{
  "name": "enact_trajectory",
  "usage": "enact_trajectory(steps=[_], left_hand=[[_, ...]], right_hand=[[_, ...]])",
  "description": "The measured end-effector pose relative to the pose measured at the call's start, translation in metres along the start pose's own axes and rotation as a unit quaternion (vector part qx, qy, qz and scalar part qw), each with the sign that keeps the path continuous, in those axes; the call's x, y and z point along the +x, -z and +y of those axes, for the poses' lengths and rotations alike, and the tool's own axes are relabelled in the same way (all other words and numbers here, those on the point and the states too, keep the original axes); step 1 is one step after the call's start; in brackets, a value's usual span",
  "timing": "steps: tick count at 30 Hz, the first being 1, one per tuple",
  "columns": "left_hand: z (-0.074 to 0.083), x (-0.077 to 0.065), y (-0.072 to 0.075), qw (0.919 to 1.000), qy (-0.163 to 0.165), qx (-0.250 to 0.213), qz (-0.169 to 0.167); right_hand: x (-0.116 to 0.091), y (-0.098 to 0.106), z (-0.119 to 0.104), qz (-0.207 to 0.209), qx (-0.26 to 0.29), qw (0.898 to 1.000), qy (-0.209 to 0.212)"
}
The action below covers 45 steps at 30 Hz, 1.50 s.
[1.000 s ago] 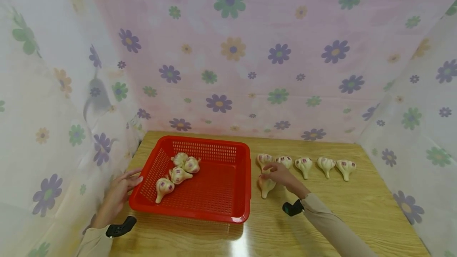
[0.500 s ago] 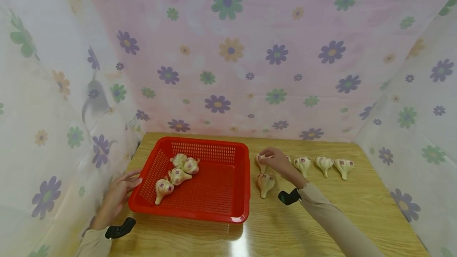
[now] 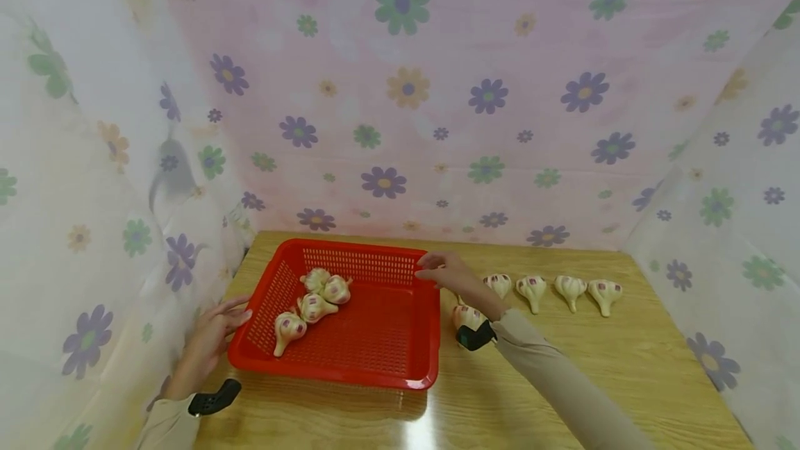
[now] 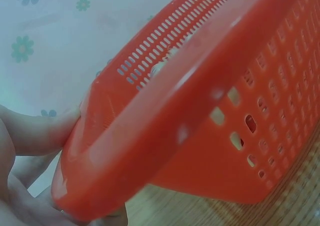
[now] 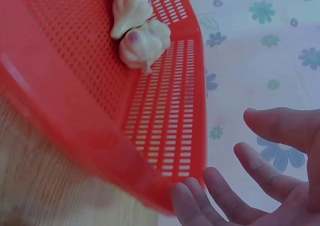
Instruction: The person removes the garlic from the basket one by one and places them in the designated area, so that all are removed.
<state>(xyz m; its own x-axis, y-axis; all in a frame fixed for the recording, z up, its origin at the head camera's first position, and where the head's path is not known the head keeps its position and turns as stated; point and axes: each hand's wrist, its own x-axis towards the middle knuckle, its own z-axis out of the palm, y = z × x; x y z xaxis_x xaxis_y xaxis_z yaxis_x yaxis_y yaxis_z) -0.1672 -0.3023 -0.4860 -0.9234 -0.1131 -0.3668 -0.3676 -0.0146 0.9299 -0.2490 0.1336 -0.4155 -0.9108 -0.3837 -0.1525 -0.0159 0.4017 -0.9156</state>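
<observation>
A red plastic basket [image 3: 359,383] stands on the table with several garlic bulbs [image 3: 317,307] at its left side. My left hand [image 3: 209,335] holds the basket's left rim; in the left wrist view the thumb [image 4: 47,131] lies over the edge and the other fingers go beneath. At the far right corner is my right hand [image 3: 451,273], its fingers [image 5: 225,193] spread and loosely bent by the rim, with nothing between thumb and fingers. A garlic bulb [image 3: 465,314] lies under the right wrist, partly covered. Another behind it is almost hidden by the hand.
A row of garlic bulbs [image 3: 570,290] lies on the wooden table [image 3: 612,380] to the right of the basket. Flower-patterned cloth [image 3: 437,89] hangs behind the table and at both sides.
My right hand has moved left from the nearer garlic bulb, over the one behind it, to the basket's far right corner. The left hand and the basket stay in place.
</observation>
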Motion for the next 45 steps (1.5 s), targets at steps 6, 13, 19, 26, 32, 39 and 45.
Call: enact_trajectory(steps=[6,13,19,26,32,39,45], left_hand=[[-0.002,-0.001,-0.002,0.9999,0.001,0.012,0.008],[-0.008,0.001,0.0,0.9998,-0.017,0.011,0.004],[-0.005,-0.001,0.001,0.9999,0.001,0.003,0.01],[-0.001,-0.001,-0.001,0.9999,0.003,0.013,0.008],[0.0,-0.003,-0.002,0.9998,0.005,0.016,0.011],[0.0,-0.005,-0.003,0.9999,0.002,0.007,0.009],[0.0,-0.003,-0.004,0.9998,0.006,0.01,0.013]], right_hand=[[0.02,-0.019,0.008,-0.023,0.036,0.999,-0.015],[0.036,-0.041,0.001,-0.041,0.081,0.994,-0.055],[0.052,-0.061,0.001,-0.043,0.097,0.992,-0.072],[0.064,-0.081,0.001,-0.044,0.122,0.988,-0.085],[0.074,-0.102,0.001,-0.04,0.145,0.983,-0.101],[0.082,-0.13,0.001,-0.009,0.156,0.978,-0.135],[0.089,-0.15,0.005,0.009,0.137,0.978,-0.156]])
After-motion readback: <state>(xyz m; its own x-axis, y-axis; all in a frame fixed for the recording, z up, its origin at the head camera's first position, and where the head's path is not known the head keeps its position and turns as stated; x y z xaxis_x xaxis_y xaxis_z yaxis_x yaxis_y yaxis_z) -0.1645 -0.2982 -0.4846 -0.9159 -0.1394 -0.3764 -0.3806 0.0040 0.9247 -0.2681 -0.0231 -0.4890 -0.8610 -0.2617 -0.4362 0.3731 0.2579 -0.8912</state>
